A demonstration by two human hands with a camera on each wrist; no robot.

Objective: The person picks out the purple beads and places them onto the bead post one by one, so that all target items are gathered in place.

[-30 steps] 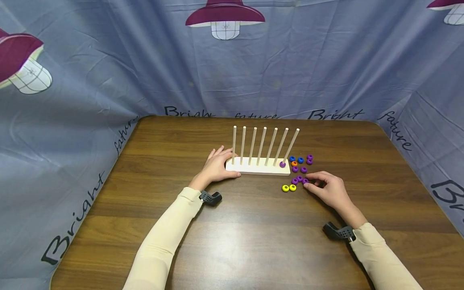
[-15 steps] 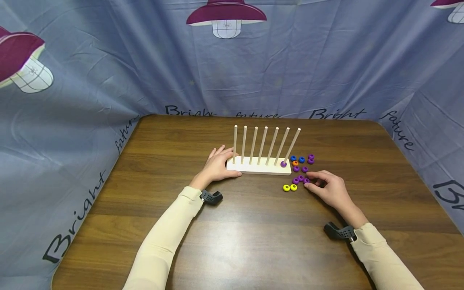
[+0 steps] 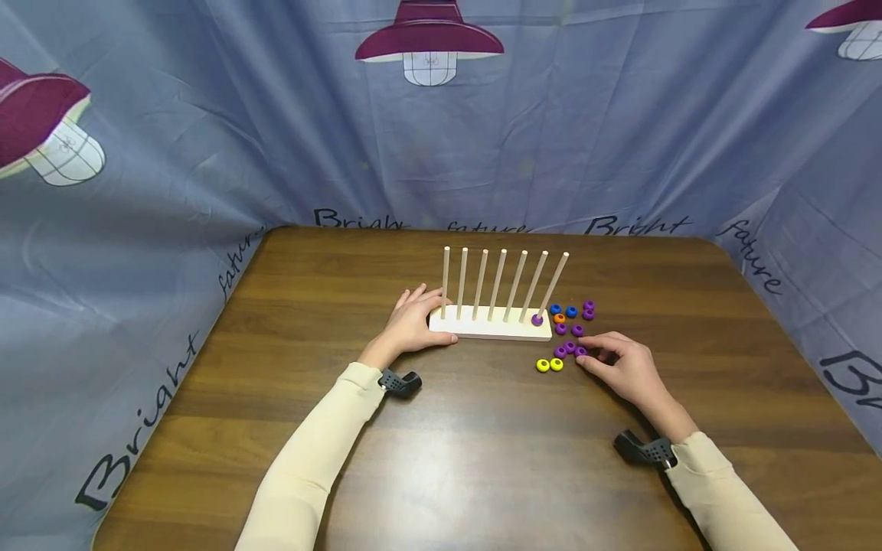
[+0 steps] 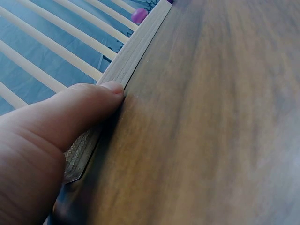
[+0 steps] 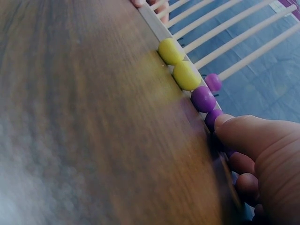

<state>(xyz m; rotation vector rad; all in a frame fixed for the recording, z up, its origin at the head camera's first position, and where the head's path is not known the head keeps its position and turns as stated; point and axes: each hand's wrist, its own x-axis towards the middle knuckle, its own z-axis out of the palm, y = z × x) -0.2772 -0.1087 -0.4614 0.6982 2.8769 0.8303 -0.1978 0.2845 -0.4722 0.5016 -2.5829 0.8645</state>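
My left hand (image 3: 409, 323) grips the left end of a pale wooden peg stand (image 3: 492, 330), its thumb along the near edge. Upright wooden pegs rise from the base, and a purple bead (image 3: 537, 321) sits at the foot of the rightmost one. To the right of the stand, my right hand (image 3: 625, 369) pinches another purple bead (image 3: 580, 352) between thumb and fingertips at the table surface. In the right wrist view the thumb (image 5: 243, 133) covers part of a purple bead (image 5: 213, 119); the fingertips behind are mostly hidden.
Loose beads lie right of the stand: two yellow beads (image 3: 550, 365) nearest me, several purple ones (image 3: 561, 329), an orange bead (image 3: 560, 318) and two blue beads (image 3: 571, 312). A brown wooden table (image 3: 468, 428) carries everything, with a blue printed curtain (image 3: 310, 138) behind.
The head view has tilted slightly, so everything appears a little lower. Both hands, the stand and the beads otherwise keep their places.
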